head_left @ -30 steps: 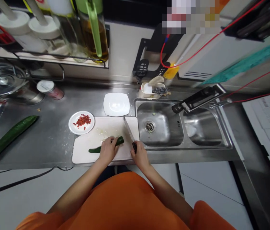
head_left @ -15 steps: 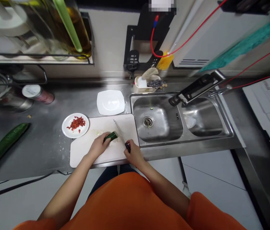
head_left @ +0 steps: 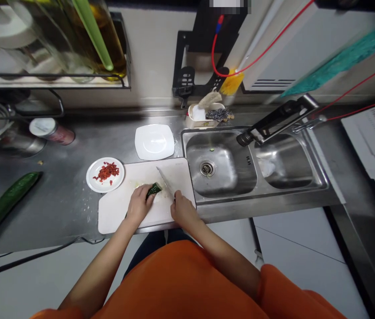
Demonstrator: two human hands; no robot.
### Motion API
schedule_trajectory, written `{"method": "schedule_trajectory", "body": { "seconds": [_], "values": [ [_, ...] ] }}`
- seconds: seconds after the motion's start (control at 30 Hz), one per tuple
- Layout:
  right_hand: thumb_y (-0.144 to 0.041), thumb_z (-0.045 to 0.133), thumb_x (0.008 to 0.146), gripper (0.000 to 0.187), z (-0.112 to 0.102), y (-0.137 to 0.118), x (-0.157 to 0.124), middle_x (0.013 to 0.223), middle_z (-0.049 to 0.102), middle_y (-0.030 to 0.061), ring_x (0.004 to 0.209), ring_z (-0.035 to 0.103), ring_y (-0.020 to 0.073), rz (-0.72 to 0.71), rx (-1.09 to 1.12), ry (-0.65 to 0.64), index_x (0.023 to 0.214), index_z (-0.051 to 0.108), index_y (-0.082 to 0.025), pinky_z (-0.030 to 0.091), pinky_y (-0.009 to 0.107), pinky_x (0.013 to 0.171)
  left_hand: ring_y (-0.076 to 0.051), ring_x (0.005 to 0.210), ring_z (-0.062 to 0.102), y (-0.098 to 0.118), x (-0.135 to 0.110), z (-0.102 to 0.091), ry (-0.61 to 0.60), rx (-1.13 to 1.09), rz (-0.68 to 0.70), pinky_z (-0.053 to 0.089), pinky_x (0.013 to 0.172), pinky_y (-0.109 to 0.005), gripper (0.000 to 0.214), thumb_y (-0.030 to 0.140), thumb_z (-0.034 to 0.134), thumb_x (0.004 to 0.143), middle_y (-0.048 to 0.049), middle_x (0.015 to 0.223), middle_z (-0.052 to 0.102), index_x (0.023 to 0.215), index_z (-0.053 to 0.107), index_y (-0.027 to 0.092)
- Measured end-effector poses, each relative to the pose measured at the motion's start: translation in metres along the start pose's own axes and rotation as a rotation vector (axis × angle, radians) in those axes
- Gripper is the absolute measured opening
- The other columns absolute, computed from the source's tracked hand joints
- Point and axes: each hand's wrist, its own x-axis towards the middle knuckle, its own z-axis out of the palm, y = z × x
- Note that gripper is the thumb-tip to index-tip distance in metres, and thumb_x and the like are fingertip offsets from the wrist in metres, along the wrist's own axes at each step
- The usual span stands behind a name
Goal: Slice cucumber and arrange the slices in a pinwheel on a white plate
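On the white cutting board [head_left: 114,212], my left hand [head_left: 140,204] is closed around a piece of dark green cucumber [head_left: 154,189], whose right end shows past the fingers. My right hand [head_left: 182,208] grips a knife [head_left: 165,179] by its handle, which the fingers mostly hide. The blade points away from me and lies just right of the cucumber piece; whether it touches cannot be told. Small pale wet bits lie on the board about the cucumber. A round white plate [head_left: 91,180] with small red pieces [head_left: 107,172] overlaps the board's far left corner.
Behind the board stands a square white plate [head_left: 154,141]. To the right is a double steel sink [head_left: 222,170] with a tap [head_left: 280,122]. A whole cucumber [head_left: 6,206] lies at the left, below a jar [head_left: 52,130]. A rack [head_left: 74,82] with bottles hangs above.
The left hand has shifted slightly right and covers more of the cucumber piece. The knife has turned a little, its handle now more hidden in my right hand. The view has moved slightly.
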Motion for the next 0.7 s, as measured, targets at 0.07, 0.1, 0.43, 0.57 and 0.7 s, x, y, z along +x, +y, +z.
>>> {"method": "schedule_trajectory", "body": {
  "seconds": [0.07,0.1,0.43,0.57,0.7],
  "values": [
    [-0.027,0.035,0.096,0.031,-0.001,-0.003,0.004,0.094,0.064,0.0125,0.093,0.063,0.0264,0.0,-0.037,-0.016,0.124,0.043,-0.016,0.045,0.033,0.075,-0.025,0.105,0.057,0.002,0.0,0.003,0.005,0.014,0.02,0.047,0.095,-0.044,0.029,0.029,0.051,0.09,-0.0095,0.111,0.063,0.117,0.057,0.021],
    [-0.028,0.032,0.098,0.032,-0.001,-0.004,0.006,0.095,0.064,0.0122,0.093,0.063,0.0261,-0.003,-0.051,-0.019,0.126,0.043,-0.018,0.045,0.033,0.075,-0.025,0.105,0.057,0.002,0.0,0.005,0.001,0.023,0.034,0.047,0.095,-0.044,0.028,0.028,0.05,0.09,-0.0096,0.111,0.063,0.116,0.058,0.021],
    [-0.004,0.029,0.09,0.038,-0.002,-0.005,0.017,0.103,0.062,0.0141,0.097,0.064,0.0223,-0.076,-0.109,-0.022,0.12,0.048,-0.014,0.048,0.031,0.078,-0.025,0.117,0.053,0.009,0.001,0.012,-0.058,-0.011,0.176,0.047,0.101,-0.047,0.035,0.024,0.045,0.092,-0.0119,0.123,0.058,0.126,0.054,0.021],
    [-0.004,0.029,0.089,0.046,-0.002,-0.007,0.015,0.109,0.063,0.0157,0.095,0.065,0.0229,-0.096,-0.127,-0.033,0.133,0.041,-0.013,0.049,0.031,0.076,-0.024,0.115,0.055,0.002,-0.002,0.007,-0.023,0.005,0.178,0.047,0.101,-0.045,0.035,0.023,0.045,0.093,-0.0121,0.122,0.06,0.126,0.054,0.02],
    [-0.005,0.03,0.089,0.055,-0.008,-0.008,0.0,0.11,0.062,0.0164,0.091,0.066,0.0229,-0.164,-0.159,-0.045,0.143,0.032,-0.014,0.049,0.03,0.073,-0.023,0.117,0.054,-0.005,-0.006,0.005,0.001,0.011,0.207,0.046,0.102,-0.044,0.035,0.022,0.045,0.093,-0.0122,0.124,0.06,0.127,0.053,0.019]
  ]
}}
